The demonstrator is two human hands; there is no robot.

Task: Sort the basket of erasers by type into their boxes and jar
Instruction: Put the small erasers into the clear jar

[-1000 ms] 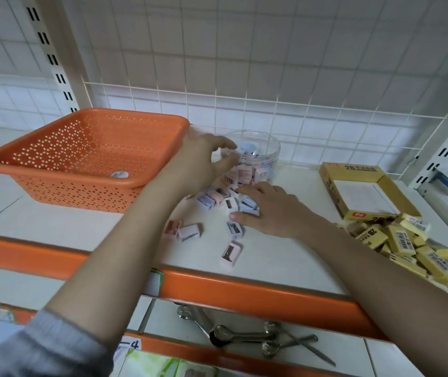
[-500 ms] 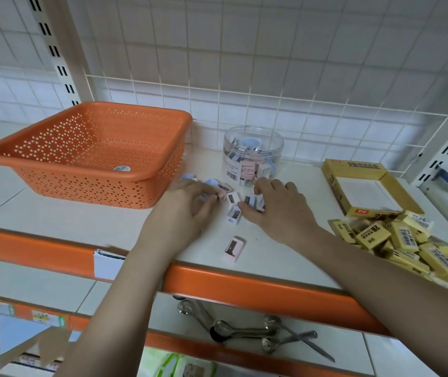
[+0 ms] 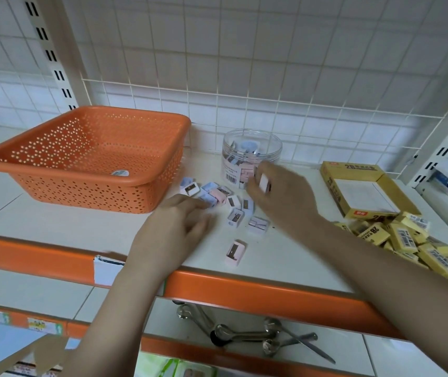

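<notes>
Two hands: both work over the pile of small pastel pieces [image 3: 225, 205] on the shelf [image 3: 54, 224].
Right hand [image 3: 279, 197]: fingers closed on one white piece [image 3: 263, 183], lifted off the shelf; half a second ago this hand lay flat on the pile.
Left hand [image 3: 175, 229]: fingers loosely spread, holding nothing visible, fingertips [image 3: 203, 205] touching the near edge of the pile; a second ago it reached toward the jar.
Jar [image 3: 251, 156]: clear, lid off, partly filled with matching pieces, just behind the gripped piece.
Pile: directly below and left of the grip; one pink piece [image 3: 235, 253] lies apart, nearer the shelf edge.
Basket [image 3: 87, 156]: well left of the grip, holding no loose pieces, only a small sticker.
Yellow erasers [image 3: 407, 240]: heaped to the right of the grip, beside their open box [image 3: 364, 191], not yet boxed.
Meaning of change: judged a pick completed; the next move is likely a short lift over the jar rim and release.
Progress: basket cleared; jar and box loading remain.
Risk: motion blur hides grip detail; the piece may slip.
</notes>
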